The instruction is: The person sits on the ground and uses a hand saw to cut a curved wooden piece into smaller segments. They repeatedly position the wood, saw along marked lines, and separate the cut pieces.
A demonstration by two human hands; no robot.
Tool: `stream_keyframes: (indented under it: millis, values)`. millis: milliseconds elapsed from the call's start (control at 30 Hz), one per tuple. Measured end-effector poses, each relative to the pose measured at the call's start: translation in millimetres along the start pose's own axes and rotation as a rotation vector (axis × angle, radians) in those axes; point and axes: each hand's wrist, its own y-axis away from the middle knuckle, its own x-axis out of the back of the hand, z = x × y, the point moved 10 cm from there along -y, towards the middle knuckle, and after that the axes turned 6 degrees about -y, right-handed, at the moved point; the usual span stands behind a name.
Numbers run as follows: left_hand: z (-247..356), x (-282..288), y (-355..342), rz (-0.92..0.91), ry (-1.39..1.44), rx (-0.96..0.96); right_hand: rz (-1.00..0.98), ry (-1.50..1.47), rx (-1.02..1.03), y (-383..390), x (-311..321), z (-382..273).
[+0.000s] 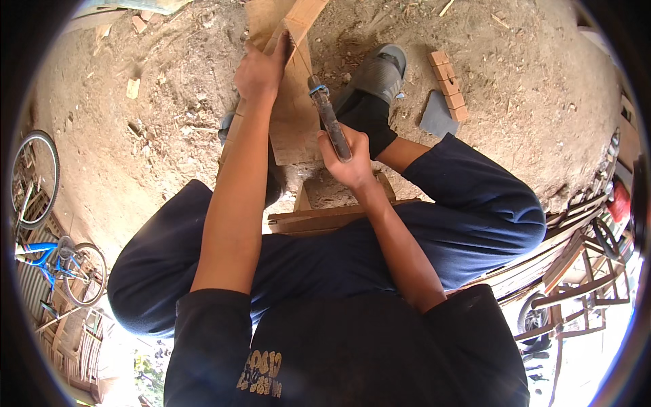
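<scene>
My right hand (349,157) is wrapped round the worn dark handle of a handsaw (329,119), which has a blue tie near its front end. Its thin blade, seen almost edge-on, runs forward to a light wooden piece (306,15) at the top. With fingers closed on that piece, my left hand (261,71) presses it down beside the blade. Under both lies a wider wooden board (295,139) between my feet. My left fingertips and the exact spot where the blade meets the wood are hard to make out.
On the dirt floor to the right, a row of small cut wooden blocks (449,87) lies by a dark flat slab (439,114). My shoe (381,71) stands beside the board. A blue bicycle (47,252) is at far left; wooden frames (576,298) stand at far right.
</scene>
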Motion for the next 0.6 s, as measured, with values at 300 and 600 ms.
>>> stream_keyframes:
  millis: [300, 600]
  values:
    - [0.0, 0.2, -0.3, 0.003, 0.024, -0.005, -0.004, -0.023, -0.014, -1.1, 1.5, -2.5]
    - [0.6, -0.1, -1.1, -0.004, 0.012, -0.007, 0.022, -0.061, 0.040, -1.2, 0.4, -6.4]
